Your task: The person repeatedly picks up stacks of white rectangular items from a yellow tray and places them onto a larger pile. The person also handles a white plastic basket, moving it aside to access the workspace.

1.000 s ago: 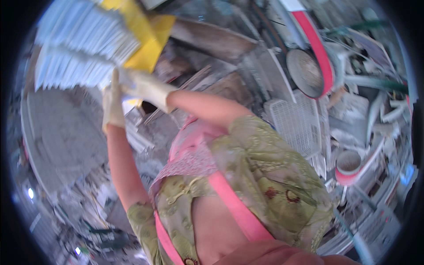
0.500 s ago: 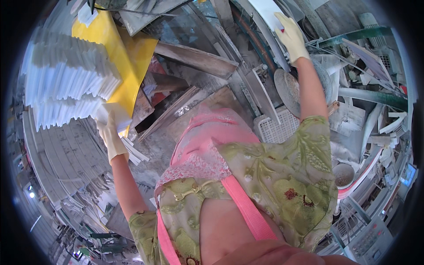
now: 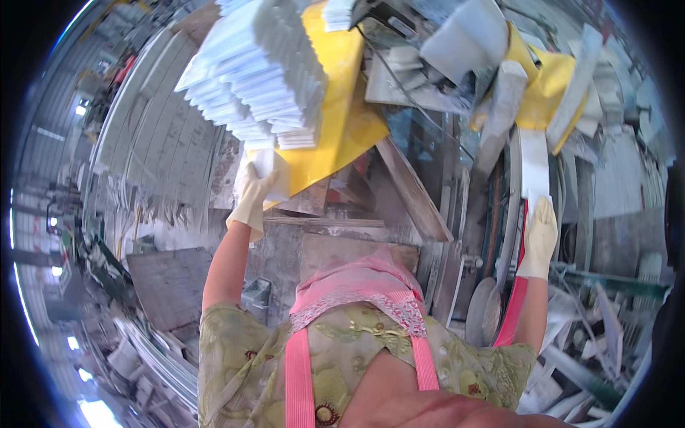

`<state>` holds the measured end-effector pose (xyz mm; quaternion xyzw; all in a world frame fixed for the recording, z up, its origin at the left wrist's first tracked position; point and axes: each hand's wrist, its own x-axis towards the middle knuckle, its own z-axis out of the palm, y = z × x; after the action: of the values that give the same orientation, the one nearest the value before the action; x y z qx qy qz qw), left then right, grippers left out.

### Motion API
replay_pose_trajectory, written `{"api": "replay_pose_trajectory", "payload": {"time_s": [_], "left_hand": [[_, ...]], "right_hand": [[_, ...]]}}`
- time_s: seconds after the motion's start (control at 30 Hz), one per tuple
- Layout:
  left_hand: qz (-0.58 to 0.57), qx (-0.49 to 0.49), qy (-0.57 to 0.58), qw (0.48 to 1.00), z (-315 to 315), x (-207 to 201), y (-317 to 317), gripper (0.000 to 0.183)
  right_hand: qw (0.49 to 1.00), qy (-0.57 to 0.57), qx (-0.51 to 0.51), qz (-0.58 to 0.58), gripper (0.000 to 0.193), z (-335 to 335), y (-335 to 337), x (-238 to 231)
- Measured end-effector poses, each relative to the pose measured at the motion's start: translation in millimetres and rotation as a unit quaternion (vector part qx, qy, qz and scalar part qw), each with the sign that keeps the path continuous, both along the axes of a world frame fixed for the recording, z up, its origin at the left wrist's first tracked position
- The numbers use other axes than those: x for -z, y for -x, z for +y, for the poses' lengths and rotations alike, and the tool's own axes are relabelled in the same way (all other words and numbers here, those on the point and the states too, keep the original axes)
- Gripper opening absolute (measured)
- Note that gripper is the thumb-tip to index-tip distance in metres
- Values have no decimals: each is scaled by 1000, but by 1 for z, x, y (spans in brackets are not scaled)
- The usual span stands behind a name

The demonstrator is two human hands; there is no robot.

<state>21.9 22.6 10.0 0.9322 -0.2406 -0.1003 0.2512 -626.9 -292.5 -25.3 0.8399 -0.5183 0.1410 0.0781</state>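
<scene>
A cream-gloved left hand point(image 3: 253, 191) of mine closes round a white tile point(image 3: 268, 162) at the near end of a tall stack of white tiles point(image 3: 260, 78). Beneath and beside the stack lies a yellow sheet point(image 3: 335, 135). Off to the right, my right hand point(image 3: 540, 239), in a matching glove, has its fingers closed on the near end of a long white strip point(image 3: 535, 162). That strip lies along a narrow track and runs forward to a yellow cover point(image 3: 546, 93). The underside of the right hand's grip is hidden.
Wooden boards point(image 3: 412, 189) lean between my arms. A round grey disc point(image 3: 484, 310) stands near my right forearm. A dark cable point(image 3: 403, 85) crosses the far middle. Long pale slabs point(image 3: 153, 121) are stacked at left, and stone offcuts point(image 3: 564, 374) lie at lower right.
The view has swung, bringing the yellow cover and far stone pieces into sight. My left hand stays by the stack with a tile; my right hand is still at the white strip.
</scene>
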Motion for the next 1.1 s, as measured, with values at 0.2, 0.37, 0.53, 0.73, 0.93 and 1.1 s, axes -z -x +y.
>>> {"api": "replay_pose_trajectory", "payload": {"time_s": [0.2, 0.37, 0.53, 0.73, 0.93, 1.1], "left_hand": [[22, -47, 19, 998, -7, -10, 13, 83], [16, -29, -35, 999, -8, -12, 16, 101], [-16, -7, 20, 1000, -9, -9, 19, 90], [37, -11, 59, 997, -11, -15, 28, 85], [39, 2, 24, 999, -9, -41, 40, 78], [42, 34, 72, 996, -3, -43, 44, 77]], "right_hand": [[986, 2, -49, 157, 79, -40, -13, 4], [969, -78, -1, 236, 104, -52, -33, -22], [972, -43, -25, 231, 103, -67, -49, -20], [970, -89, -78, 212, 75, -79, -21, -22], [964, -145, 78, 209, 56, -68, -54, -88], [880, -294, 57, -370, 57, 10, -130, -129]]}}
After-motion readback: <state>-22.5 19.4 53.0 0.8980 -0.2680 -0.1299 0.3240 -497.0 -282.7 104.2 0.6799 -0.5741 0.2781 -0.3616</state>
